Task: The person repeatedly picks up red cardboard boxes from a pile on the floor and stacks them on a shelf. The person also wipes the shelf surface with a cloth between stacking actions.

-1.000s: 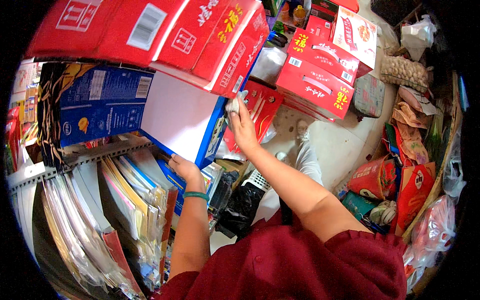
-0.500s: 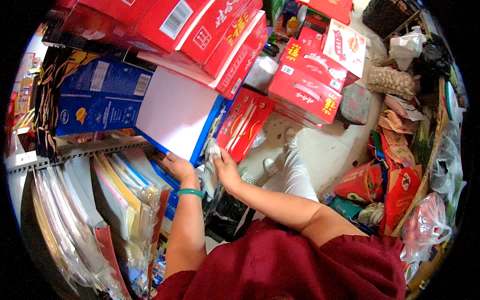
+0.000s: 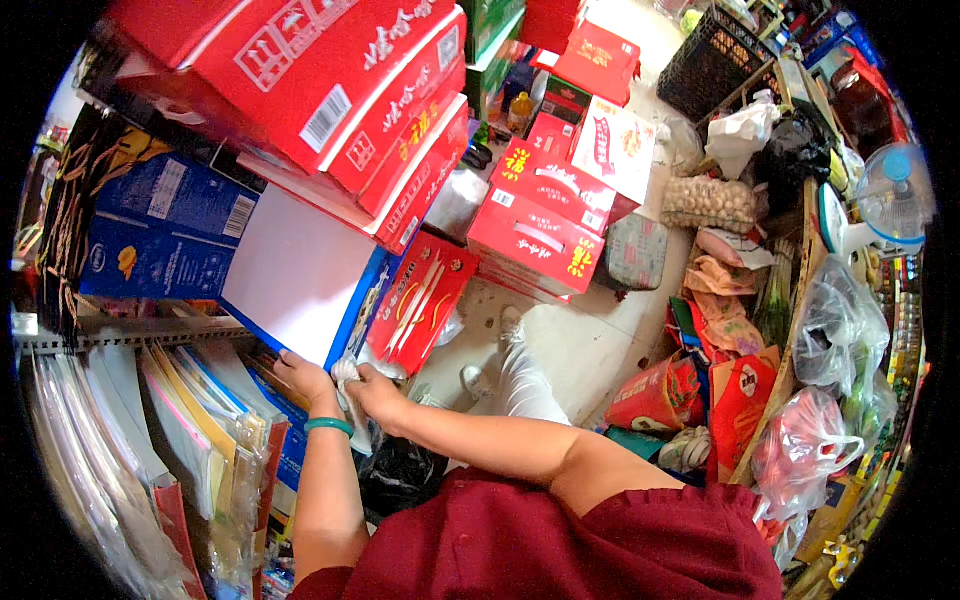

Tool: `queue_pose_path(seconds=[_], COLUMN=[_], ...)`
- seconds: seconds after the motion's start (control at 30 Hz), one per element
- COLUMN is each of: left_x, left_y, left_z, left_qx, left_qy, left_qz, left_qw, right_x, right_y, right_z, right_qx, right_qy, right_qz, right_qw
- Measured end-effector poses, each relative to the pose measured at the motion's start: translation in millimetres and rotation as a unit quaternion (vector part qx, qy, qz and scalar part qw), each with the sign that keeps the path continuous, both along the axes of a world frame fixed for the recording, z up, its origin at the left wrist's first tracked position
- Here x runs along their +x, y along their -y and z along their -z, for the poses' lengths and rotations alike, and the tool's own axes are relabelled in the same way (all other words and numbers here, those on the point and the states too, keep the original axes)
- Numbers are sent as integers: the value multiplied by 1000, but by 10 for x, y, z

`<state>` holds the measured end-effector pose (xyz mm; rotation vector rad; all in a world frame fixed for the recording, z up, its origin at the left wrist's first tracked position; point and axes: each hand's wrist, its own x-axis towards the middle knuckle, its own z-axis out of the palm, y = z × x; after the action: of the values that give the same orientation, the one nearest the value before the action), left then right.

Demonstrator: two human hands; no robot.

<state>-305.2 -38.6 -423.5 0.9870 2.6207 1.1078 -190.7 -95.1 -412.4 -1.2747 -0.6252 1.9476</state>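
My right hand is closed on a whitish cloth, which is bunched at the top and hangs down between my wrists. Just left of it, my left hand has its fingers curled at the near corner of a white flat panel with a blue edge. What those fingers hold, if anything, is hidden. A green bangle circles my left wrist. Red cartons are stacked over the panel's far part. Flat red packets stand to the right of the panel.
Blue boxes stand at the left, above plastic-sleeved sheets or folders. More red cartons sit on the floor ahead. A black crate, a bag of round pale items, red bags and clear plastic bags line the right side.
The view has turned rightward, so the shelf and cartons appear farther left. My hands have come closer together at the panel's near corner, and the cloth is now more bunched in my right hand.
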Motion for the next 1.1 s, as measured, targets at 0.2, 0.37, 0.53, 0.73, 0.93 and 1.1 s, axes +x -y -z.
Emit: queue_pose_path(seconds=[0.2,0.37,0.53,0.73,0.93,1.1], left_x=[-106,11,-36,66,111,100], left_y=[78,3,61,57,70,61], left_z=[154,124,229,81,-53,12], left_qx=[-4,120,107,123,124,117], left_qy=[-53,116,103,86,95,140], left_qz=[9,-41,-54,-59,-38,-66], left_qw=[999,985,987,987,987,981], right_x=[641,449,263,-159,-638,-1192], right_y=[-475,-790,-1213,-2110,-2597,-2258], right_z=[-593,-470,-344,-214,-175,-137], right_qx=[423,629,649,582,613,642], right_qy=[271,451,500,548,560,541], right_qz=[-15,-236,-282,-198,-123,-114], right_qw=[865,587,499,567,543,531])
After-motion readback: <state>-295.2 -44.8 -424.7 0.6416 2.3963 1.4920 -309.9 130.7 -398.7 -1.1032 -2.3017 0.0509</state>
